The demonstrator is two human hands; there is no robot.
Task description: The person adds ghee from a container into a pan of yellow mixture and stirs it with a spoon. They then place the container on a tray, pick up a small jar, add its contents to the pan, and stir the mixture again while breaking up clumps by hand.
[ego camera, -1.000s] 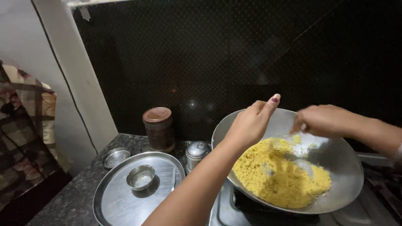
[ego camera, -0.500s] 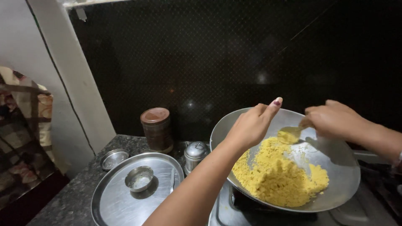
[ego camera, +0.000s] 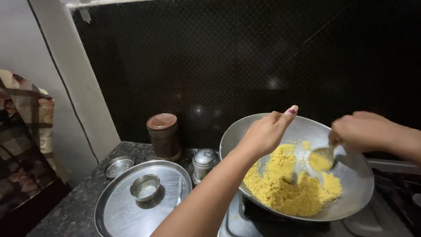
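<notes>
Dark wall, tilted steel pan (ego camera: 351, 193), crumbly yellow mixture (ego camera: 280, 188)

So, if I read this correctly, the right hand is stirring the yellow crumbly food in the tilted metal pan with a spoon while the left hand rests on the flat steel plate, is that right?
Not quite: the head view shows the left hand gripping the rim of the metal pan, not resting on the flat steel plate, which lies untouched to the left. The rest stands: the right hand works a spoon through the yellow crumbly food.

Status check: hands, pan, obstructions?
Left hand grips rim of round steel pan. Right hand holds metal spoon loaded with yellow crumbly mix. Nothing obstructing.
</notes>
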